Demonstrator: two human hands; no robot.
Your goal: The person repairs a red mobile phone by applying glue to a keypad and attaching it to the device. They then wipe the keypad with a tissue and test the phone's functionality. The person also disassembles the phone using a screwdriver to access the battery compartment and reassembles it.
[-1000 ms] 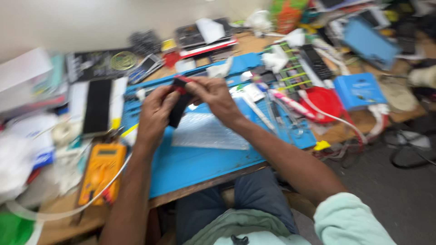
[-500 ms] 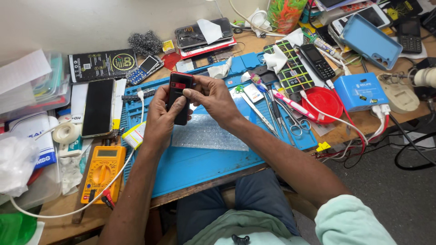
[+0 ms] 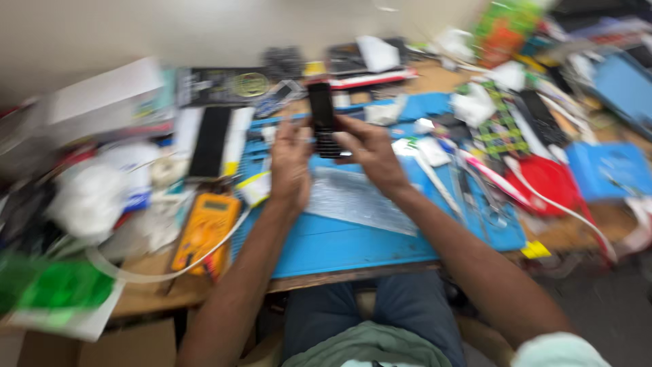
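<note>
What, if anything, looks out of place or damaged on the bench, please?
Nothing stands out as damaged. The left hand and right hand hold a dark phone upright over the blue mat; the surrounding clutter is too blurred to judge.

Colour-wise it's a riot here: the phone [image 3: 321,117] is black with a darker keypad end, held over a bright blue work mat [image 3: 353,241] that has a pale silvery-grey sheet [image 3: 356,199] lying on it, and the wooden surface [image 3: 153,292] underneath shows tan-brown at the edges. Off to one side there's an orange-yellow multimeter [image 3: 204,230] with a white cable [image 3: 142,272] looping by it, plus a bright green blob [image 3: 58,285] on white paper. The other side has a red round case [image 3: 550,182], a lighter blue box [image 3: 608,166] and a green-and-black checkered board [image 3: 501,122].
</note>
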